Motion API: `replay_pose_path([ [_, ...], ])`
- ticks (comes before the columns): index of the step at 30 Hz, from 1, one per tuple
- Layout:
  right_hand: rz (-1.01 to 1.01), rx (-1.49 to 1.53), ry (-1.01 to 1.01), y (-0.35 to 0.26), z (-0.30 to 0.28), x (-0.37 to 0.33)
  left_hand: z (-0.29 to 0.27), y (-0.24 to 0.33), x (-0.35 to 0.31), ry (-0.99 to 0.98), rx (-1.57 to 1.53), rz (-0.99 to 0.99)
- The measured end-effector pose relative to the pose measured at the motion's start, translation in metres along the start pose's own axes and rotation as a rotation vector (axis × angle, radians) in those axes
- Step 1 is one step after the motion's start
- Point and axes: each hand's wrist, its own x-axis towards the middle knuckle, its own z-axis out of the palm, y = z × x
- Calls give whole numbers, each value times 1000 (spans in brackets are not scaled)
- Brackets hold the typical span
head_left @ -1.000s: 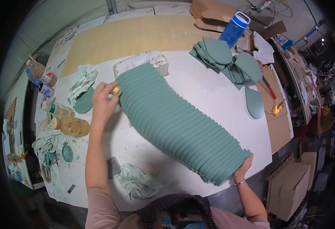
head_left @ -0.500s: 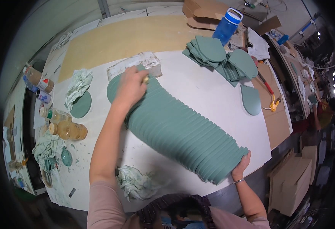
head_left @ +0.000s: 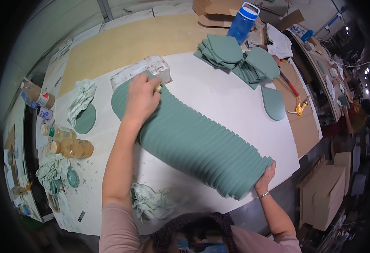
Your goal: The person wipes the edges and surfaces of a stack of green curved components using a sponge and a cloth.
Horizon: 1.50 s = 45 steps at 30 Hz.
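Note:
A long row of green rounded-end boards [head_left: 202, 145], standing on edge and packed face to face, slants across the table from far left to near right. My left hand [head_left: 143, 98] lies on the top edges at the row's far end. Its fingers are closed around a small pale-yellow piece [head_left: 157, 88], mostly hidden. At the near right end, my right hand [head_left: 266, 177] grips the last board from outside, thumb side up; its other fingers are partly hidden. A whitish, stained block [head_left: 159, 69] sits behind the far end, close to the boards.
More green boards [head_left: 225, 48] lie piled at the back right by a blue bottle [head_left: 242, 26], with a single board [head_left: 273, 103] nearer. A red-handled tool [head_left: 293, 89] rests on cardboard. Crumpled cloths [head_left: 147, 202] and bottles of yellowish liquid [head_left: 73, 148] are on the left side.
The whole view has shifted slightly. My left hand has moved a little along the top edges, away from the block; my right hand keeps its hold on the near end.

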Motion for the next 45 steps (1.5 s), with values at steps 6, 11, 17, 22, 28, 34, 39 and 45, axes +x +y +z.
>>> replay_pose_path([
  [6, -3, 36, -3, 4, -2, -1, 11, 9, 0, 43, -130, 18],
  [11, 7, 36, -1, 6, -6, -2, -3, 7, -2, 13, -70, -91],
  [17, 18, 64, -12, 12, -2, -1, 13, 16, -6, 23, -110, 87],
  [22, 9, 56, -13, 13, -4, -1, -12, -1, -32, -42, -114, -32],
  [28, -31, -33, 8, 1, 1, 1, -39, -16, -81, 56, -100, -111],
  [34, -24, -28, -1, 3, 0, 0, -39, -37, -130, 141, -244, -264],
  [39, -18, 1, -17, 3, -2, 0, -25, -39, -167, 240, -374, -433],
  [45, -39, -22, -21, -6, 2, 1, -30, -48, -165, 284, -351, -456],
])
